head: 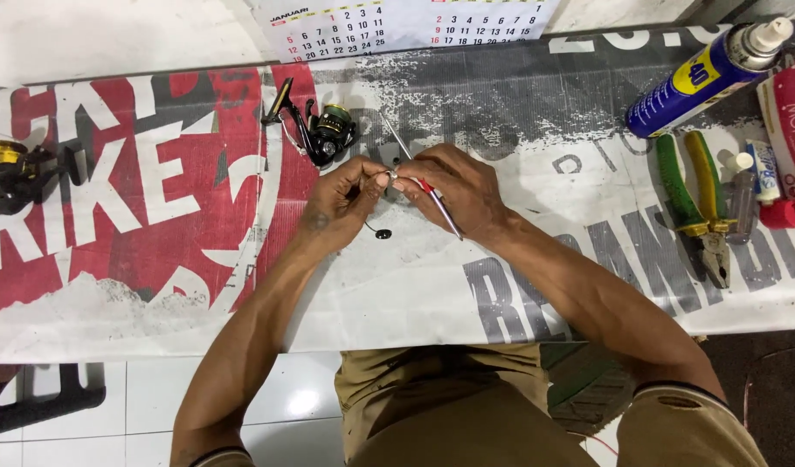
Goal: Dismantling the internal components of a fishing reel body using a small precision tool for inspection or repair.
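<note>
Pinching a small metal part [389, 175] between the fingertips of your left hand [341, 203], you have your right hand [458, 192] closed around a slim red-handled tool [439, 206], its tip brought up against that part. The two hands meet just in front of the black and green spinning reel [326, 130], which lies on the printed banner [155, 285] with its handle folded out; neither hand touches it. A little black ring [383, 233] on a thin wire sits on the banner just below your hands.

By my reading you are mid-way: one small piece is off the reel and being worked, and the reel itself looks otherwise assembled. Whatever comes after the piece is dealt with is not yet done. The green-handled pliers [698, 207], the blue spray can [704, 78] and the small bottles [756, 182] lie untouched at your right, and a second reel [12, 169] waits far left.
</note>
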